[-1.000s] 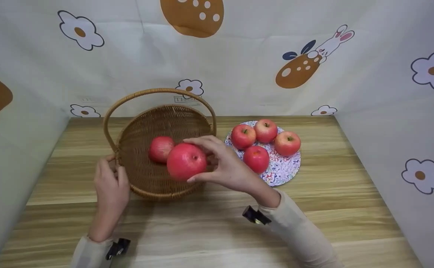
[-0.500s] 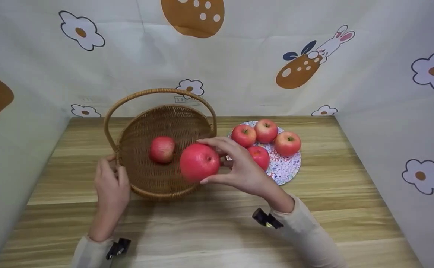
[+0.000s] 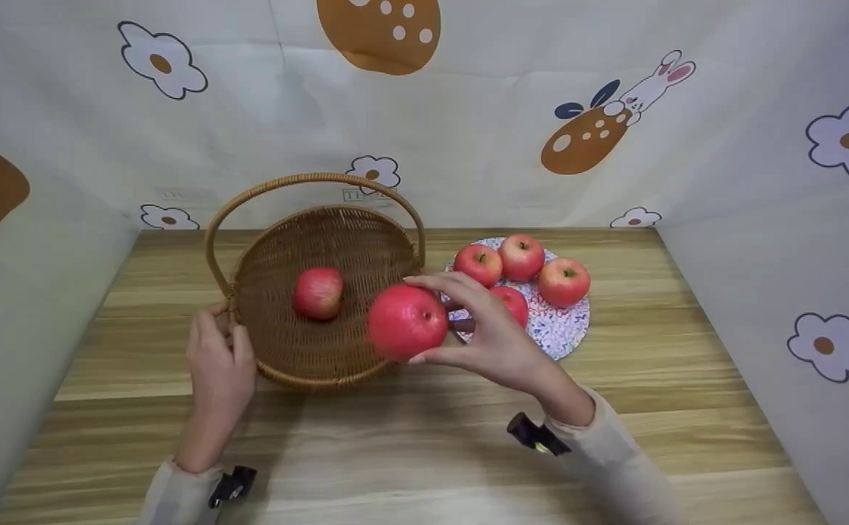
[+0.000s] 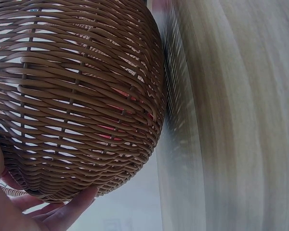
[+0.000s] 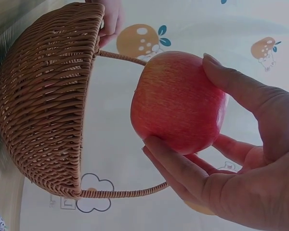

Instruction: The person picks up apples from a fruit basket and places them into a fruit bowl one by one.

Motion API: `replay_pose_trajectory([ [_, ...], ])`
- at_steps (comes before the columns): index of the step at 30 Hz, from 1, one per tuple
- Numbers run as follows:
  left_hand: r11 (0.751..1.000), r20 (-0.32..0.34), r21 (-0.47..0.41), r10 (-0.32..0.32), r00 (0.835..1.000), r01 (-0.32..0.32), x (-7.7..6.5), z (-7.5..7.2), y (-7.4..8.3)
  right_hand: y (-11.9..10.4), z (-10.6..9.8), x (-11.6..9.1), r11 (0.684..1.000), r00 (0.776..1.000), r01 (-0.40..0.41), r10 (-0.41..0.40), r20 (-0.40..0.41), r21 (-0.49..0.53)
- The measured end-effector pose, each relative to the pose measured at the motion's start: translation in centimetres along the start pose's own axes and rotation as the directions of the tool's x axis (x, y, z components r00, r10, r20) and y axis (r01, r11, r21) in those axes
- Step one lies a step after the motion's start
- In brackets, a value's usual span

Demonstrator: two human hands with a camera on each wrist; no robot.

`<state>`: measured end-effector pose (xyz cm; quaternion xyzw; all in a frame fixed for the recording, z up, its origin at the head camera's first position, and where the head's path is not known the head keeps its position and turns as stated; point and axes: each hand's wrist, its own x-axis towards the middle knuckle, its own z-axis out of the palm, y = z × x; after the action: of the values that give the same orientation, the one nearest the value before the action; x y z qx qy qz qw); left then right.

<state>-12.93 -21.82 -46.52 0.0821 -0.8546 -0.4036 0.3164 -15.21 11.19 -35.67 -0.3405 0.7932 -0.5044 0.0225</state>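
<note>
A red apple is pinched between thumb and fingers of my right hand, held up above the right front rim of a brown wicker basket. In the right wrist view the apple is clear of the basket. My left hand grips the basket's left rim, near the foot of the arched handle; in the left wrist view its fingers lie against the weave. Another red apple lies inside the basket.
Right of the basket, a round speckled plate bears several apples; the nearest one is partly covered by my right hand. The wooden table is bounded by patterned cloth walls at the back and sides.
My right hand has moved to the right with the apple, from over the basket's inside to its right front rim. The left hand and the basket have stayed in place.
</note>
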Motion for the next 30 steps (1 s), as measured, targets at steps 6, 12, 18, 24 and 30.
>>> replay_pose_trajectory([
  [6,1.0,-0.009,0.011,-0.002,1.0,0.003,-0.1,0.0,0.0,0.2,-0.4,-0.4,0.999,0.999,-0.032,0.032,-0.004,0.026],
  [12,1.0,-0.014,0.011,0.001,1.0,-0.001,0.0,0.0,0.0,0.4,-0.9,-0.9,0.998,1.0,-0.019,0.02,-0.009,0.058],
  [18,1.0,-0.016,0.007,0.006,1.0,-0.005,-0.1,0.0,-0.1,0.7,-1.3,-1.2,0.998,0.999,-0.022,0.023,-0.024,0.066],
  [24,1.0,-0.028,-0.002,0.031,0.999,-0.031,0.0,0.2,-0.2,1.1,-1.8,-1.6,0.999,0.998,-0.048,0.049,-0.04,0.023],
  [30,1.0,-0.026,0.005,0.024,0.999,-0.024,0.0,0.2,-0.2,1.4,-2.2,-2.0,0.993,0.995,-0.093,0.096,-0.037,0.071],
])
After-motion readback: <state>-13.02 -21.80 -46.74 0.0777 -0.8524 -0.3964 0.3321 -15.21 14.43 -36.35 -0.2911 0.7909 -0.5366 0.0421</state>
